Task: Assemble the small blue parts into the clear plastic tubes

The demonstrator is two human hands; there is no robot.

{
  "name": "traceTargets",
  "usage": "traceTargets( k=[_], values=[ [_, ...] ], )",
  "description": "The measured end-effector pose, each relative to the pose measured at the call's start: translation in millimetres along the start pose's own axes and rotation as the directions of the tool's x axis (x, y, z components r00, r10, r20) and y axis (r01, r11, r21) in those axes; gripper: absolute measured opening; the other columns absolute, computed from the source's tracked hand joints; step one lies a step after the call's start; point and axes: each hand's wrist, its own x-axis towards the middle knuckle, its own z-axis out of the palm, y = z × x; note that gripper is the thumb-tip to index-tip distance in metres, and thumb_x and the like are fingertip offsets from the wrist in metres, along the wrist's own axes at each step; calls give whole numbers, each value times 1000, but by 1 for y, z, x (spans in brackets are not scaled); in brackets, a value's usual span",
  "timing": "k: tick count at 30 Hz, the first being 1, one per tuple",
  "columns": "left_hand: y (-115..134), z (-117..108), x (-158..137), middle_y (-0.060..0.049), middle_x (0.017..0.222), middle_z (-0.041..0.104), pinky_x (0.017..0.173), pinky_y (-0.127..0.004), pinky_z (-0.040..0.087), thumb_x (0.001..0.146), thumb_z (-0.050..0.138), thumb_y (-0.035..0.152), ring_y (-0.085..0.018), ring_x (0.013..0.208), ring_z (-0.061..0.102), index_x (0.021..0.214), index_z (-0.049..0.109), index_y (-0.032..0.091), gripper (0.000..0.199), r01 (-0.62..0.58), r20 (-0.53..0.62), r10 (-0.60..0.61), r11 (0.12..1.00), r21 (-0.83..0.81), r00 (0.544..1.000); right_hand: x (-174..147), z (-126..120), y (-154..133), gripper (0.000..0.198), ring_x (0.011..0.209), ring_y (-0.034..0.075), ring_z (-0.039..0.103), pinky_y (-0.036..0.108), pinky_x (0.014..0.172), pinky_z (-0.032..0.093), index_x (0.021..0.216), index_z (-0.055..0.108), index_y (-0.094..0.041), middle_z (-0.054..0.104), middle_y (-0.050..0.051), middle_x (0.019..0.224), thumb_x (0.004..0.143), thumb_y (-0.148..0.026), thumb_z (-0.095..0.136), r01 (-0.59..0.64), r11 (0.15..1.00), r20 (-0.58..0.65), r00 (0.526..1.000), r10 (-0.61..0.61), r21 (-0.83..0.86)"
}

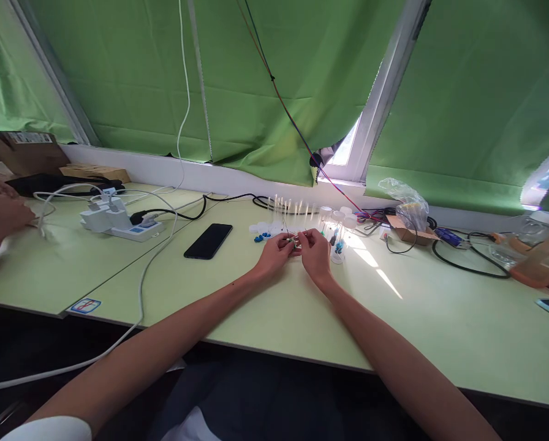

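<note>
My left hand (274, 254) and my right hand (315, 252) meet over the table, fingertips pinched close together. Between them is a small green piece (295, 243) with thin, wire-like strands; its exact kind is too small to tell. Just beyond my fingers stand several thin clear rods or tubes (284, 211) in a row, with their base partly hidden. Small blue pieces (261, 237) lie left of them, near my left hand. Beside my right hand is a clear jar (338, 254) with blue pieces in it, and white-lidded containers (338, 215) stand behind.
A black phone (209, 241) lies to the left. Farther left are a power strip (136, 231) with plugs and a white cable (142, 288) crossing the table edge. Another person's hand (8, 211) is at far left. A small cardboard box (410, 231) and an orange bottle (541, 260) stand right.
</note>
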Motion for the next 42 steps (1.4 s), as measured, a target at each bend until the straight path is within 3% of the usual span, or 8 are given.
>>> traceTargets(
  k=[24, 42],
  values=[
    [-2, 2, -2, -8, 96, 74, 100, -44, 49, 74, 73, 32, -23, 96, 69, 96, 66, 16, 28, 17, 36, -15, 998, -53, 999, 4, 1, 7, 21, 63, 18, 63, 31, 64, 46, 72, 57, -19, 66, 3, 67, 83, -37, 57, -77, 993, -5, 997, 77, 87],
    [-6, -2, 3, -8, 97, 73, 98, -43, 50, 74, 75, 37, -24, 98, 68, 102, 65, 16, 36, 4, 99, 2, 999, -52, 995, 3, 3, 8, 21, 65, 19, 62, 31, 64, 47, 73, 58, -19, 67, 4, 69, 82, -38, 57, -97, 991, -3, 995, 98, 94]
  ],
)
